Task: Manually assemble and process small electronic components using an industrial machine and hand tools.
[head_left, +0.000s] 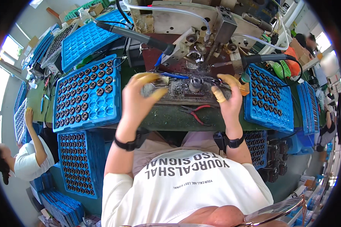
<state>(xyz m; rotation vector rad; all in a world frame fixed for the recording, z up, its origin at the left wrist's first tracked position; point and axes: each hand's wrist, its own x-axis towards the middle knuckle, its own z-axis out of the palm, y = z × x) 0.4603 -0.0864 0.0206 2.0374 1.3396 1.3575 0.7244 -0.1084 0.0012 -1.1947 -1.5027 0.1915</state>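
Note:
My left hand (pixel 136 99), with yellow finger covers, hovers left of a small round dark part (pixel 196 83) seated on the metal work fixture (pixel 178 99). Its thumb and fingers are spread apart, and nothing shows between them. On the other side of that part is my right hand (pixel 231 99), also with yellow covers, its thumb and forefinger apart. Dark shapes beside its fingertips are too blurred to name. A blue-handled slim tool (pixel 174 75) lies behind the round part. Red-handled pliers (pixel 196 112) rest on the green bench in front of the fixture.
Blue trays of round parts stand left (pixel 88 94) and right (pixel 269 94). Two iron-like tools with cables, one left (pixel 140 38) and one right (pixel 263 58), point toward the fixture. A machine block (pixel 185 17) stands behind. Another person (pixel 30 159) works at far left.

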